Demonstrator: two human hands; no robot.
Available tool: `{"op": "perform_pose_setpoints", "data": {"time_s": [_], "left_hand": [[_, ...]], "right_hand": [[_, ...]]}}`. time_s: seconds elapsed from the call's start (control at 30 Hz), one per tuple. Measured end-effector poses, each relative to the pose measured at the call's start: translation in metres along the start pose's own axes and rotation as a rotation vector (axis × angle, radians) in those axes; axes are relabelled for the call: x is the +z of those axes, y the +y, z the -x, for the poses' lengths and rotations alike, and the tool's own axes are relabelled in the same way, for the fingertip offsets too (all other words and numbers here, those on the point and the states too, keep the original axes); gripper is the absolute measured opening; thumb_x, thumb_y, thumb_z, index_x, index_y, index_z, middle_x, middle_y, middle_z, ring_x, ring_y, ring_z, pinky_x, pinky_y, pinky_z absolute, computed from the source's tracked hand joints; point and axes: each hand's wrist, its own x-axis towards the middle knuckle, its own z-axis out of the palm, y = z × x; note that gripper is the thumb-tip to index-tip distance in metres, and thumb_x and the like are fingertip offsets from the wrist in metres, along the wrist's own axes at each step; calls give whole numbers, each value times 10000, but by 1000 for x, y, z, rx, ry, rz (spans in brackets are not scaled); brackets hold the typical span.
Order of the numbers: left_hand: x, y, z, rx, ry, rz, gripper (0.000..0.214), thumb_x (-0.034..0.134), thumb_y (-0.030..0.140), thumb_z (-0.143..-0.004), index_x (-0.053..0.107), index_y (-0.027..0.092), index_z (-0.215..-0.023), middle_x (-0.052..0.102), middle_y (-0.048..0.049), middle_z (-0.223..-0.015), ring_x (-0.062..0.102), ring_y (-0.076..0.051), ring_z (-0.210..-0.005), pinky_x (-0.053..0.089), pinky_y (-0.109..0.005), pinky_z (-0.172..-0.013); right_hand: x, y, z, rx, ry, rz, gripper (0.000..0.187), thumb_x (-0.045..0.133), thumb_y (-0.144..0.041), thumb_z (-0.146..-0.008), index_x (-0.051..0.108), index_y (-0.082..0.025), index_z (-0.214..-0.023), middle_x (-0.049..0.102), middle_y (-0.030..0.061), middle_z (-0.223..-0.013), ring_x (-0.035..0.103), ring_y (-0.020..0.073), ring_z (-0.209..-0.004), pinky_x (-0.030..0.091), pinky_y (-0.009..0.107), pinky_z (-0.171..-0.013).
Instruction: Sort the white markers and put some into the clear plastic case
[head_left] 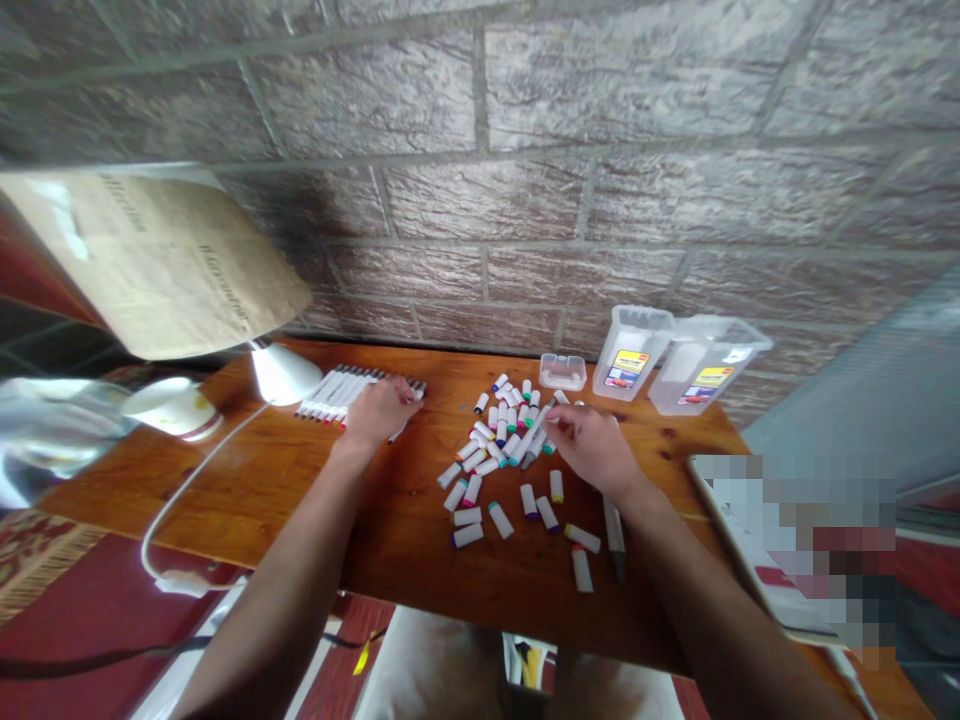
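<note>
My left hand (382, 408) is at the right end of a neat row of white markers (341, 393) lying side by side near the lamp. Its fingers are closed on a marker (401, 432) at that end, partly hidden beneath them. My right hand (596, 445) is over the back right of a loose pile of short white marker caps (502, 420) with coloured ends. Thumb and forefinger pinch a white marker (536, 437) that slants down to the left over the pile. Another marker (615, 540) lies on the table beside my right wrist.
Two clear plastic cases (632, 352) with yellow labels stand at the back right, beside a small clear lid (562, 373). A lamp (281, 375) with its cord and a paper cup (172, 408) are on the left. A tablet (739, 560) lies at the right edge.
</note>
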Motion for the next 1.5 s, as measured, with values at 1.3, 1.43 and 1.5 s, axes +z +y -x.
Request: {"op": "perform_pose_setpoints", "data": {"time_s": [1.3, 1.43, 1.5], "left_hand": [[2, -26, -14, 123, 202, 364, 214, 710, 414, -769, 730, 222, -677, 758, -22, -731, 675, -187, -718, 453, -252, -639], [-8, -25, -17, 68, 543, 661, 329, 627, 445, -851, 659, 179, -659, 702, -30, -654, 607, -144, -607, 453, -242, -602], [-12, -25, -17, 22, 644, 745, 359, 594, 451, -881, 625, 178, -649, 663, -22, -607, 568, -130, -563, 441, -237, -574]], "right_hand": [[-8, -26, 9, 231, -184, 338, 241, 549, -346, -923, 767, -287, -1006, 783, 65, -977, 740, 271, -944, 497, 325, -723], [-8, -25, 9, 212, -182, 330, 242, 557, -381, -918, 768, -307, -1012, 783, 57, -956, 740, 265, -930, 481, 316, -702], [-6, -23, 9, 210, -177, 321, 236, 566, -375, -905, 770, -311, -1006, 783, 55, -961, 738, 264, -916, 472, 311, -685]]}}
